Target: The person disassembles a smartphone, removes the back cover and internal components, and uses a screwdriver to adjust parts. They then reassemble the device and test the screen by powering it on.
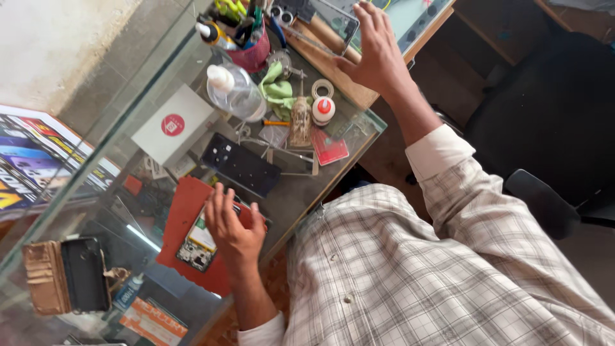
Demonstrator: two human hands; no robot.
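My left hand (232, 224) rests on an opened phone (200, 242) whose circuit board and battery show; fingers lie loosely spread over its upper edge. The phone lies on a red mat (182, 211) on the glass counter (349, 138). A black phone back cover (240, 164) sits just beyond the hand. My right hand (375, 45) stretches out far ahead, fingers apart, touching a clear glass panel (333, 19) near a wooden block (333, 70); it holds nothing.
A clear liquid bottle (234, 90), green cloth (278, 90), tape roll (322, 88), small red-capped bottle (323, 110), red tool cup (253, 51) and white box (172, 125) crowd the counter. A brown wallet phone case (67, 275) lies at left. A black chair (551, 128) stands at right.
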